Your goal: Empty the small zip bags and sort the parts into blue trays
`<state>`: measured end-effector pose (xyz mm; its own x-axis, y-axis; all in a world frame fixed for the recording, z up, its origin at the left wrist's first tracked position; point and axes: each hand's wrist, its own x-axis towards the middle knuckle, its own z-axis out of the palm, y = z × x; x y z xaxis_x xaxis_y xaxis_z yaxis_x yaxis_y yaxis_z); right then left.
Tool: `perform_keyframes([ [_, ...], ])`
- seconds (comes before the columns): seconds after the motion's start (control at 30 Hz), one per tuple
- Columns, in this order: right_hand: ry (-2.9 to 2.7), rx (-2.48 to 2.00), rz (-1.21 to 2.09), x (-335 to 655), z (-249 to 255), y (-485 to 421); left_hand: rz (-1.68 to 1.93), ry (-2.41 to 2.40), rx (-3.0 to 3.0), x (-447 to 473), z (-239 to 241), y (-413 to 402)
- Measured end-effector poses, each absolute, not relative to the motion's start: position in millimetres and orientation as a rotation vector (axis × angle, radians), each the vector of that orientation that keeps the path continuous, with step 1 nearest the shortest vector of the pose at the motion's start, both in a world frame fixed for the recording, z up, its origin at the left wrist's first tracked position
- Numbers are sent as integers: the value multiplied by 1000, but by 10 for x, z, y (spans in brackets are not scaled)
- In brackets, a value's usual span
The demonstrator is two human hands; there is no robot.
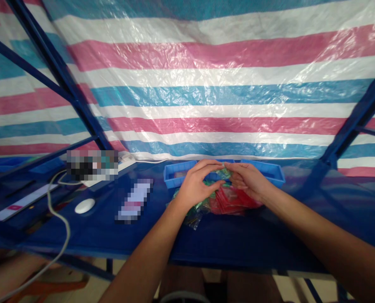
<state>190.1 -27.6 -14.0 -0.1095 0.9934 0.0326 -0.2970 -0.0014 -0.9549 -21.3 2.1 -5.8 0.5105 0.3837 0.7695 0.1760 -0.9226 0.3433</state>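
Above the blue table, my left hand curves around a small clear-and-green plastic bag, its fingertips at the bag's top edge and its thumb lower down. From the other side, my right hand pinches the same bag, fingers bent in. What is inside the bag is too small to make out. Red flat plastic packets lie in a pile just under both hands. More clear and green bags lie beneath my left hand and wrist, partly covered by them.
Blue shallow trays stand behind the hands. To the left are a blurred-out phone-like slab, a white oval object, a power strip and a white cable. Blue frame posts and a striped sheet enclose the table.
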Motion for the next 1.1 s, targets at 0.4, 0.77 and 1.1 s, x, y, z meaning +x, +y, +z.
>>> perform_keyframes([
  [0.4,-1338,-1057,935,1908,-143,-265,1463,777,2017,-172,-132,88],
  [0.77,-1322,-924,1051,1859,-184,-255,1351,678,2147,-190,-122,63],
  [1.1,-1202,-905,1095,1891,-235,-254,1451,557,2576,-205,-99,67],
])
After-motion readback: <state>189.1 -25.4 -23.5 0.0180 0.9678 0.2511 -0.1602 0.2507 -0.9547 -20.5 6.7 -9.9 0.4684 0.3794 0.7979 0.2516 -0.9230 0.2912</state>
